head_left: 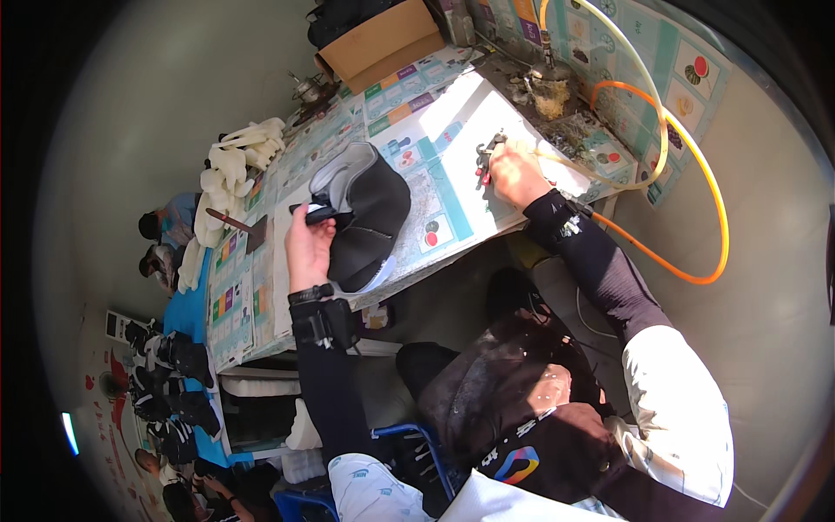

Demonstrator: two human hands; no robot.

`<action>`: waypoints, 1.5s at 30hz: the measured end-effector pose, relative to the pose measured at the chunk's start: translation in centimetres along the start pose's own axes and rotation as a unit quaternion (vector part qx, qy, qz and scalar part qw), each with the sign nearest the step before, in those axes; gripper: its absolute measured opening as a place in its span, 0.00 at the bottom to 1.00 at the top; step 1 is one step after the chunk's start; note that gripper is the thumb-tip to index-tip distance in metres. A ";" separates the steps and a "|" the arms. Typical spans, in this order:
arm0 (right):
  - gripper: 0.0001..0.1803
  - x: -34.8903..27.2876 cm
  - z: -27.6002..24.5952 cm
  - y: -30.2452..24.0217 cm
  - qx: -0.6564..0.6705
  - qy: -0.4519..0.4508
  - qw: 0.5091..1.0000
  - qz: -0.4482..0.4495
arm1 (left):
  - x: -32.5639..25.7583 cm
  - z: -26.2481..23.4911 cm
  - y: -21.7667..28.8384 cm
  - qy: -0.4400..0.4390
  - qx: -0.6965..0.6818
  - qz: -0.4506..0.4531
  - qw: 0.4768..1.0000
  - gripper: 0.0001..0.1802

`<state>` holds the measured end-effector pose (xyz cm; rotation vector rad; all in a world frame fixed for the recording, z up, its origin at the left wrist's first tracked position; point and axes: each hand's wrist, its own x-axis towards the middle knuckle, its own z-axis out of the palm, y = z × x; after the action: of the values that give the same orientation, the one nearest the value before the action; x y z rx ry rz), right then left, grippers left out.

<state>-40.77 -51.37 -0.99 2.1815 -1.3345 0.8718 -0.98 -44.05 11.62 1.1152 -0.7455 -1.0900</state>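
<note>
My left hand (pixel 309 248) pinches the top edge of a black shoe upper (pixel 383 196) with a grey lining, which rests on the table's near side. A small white and black part shows between thumb and fingers at its opening. My right hand (pixel 517 174) is closed on a small dark tool (pixel 489 155) with red bits, in the sunlit patch of table to the right. A pale hose (pixel 578 168) runs to this hand. What the palm covers is hidden.
Behind my right hand stand a glue-crusted pot (pixel 550 97) and an orange hose (pixel 718 209) looping down. A cardboard box (pixel 383 48) sits at the far end. Along the left edge lie white shoe lasts (pixel 228 165) and a flat blade with a brown handle (pixel 230 219).
</note>
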 end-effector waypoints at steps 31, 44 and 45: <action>0.09 -5.0 -11.0 -8.7 0.701 -0.065 0.648 0.291 | 1.3 1.4 -2.0 0.016 0.095 -0.011 0.995 0.20; 0.14 -5.6 -12.4 -7.4 0.601 -0.179 0.735 0.259 | 0.3 0.6 0.0 -0.013 0.152 0.021 0.988 0.13; 0.14 -5.8 -12.1 -6.8 0.573 -0.147 0.747 0.304 | -0.1 1.3 0.9 -0.021 0.179 0.024 0.983 0.12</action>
<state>-40.08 -36.89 3.19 2.8143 -2.0711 2.1201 -1.96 -44.30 12.87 1.3715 -1.0259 -0.9626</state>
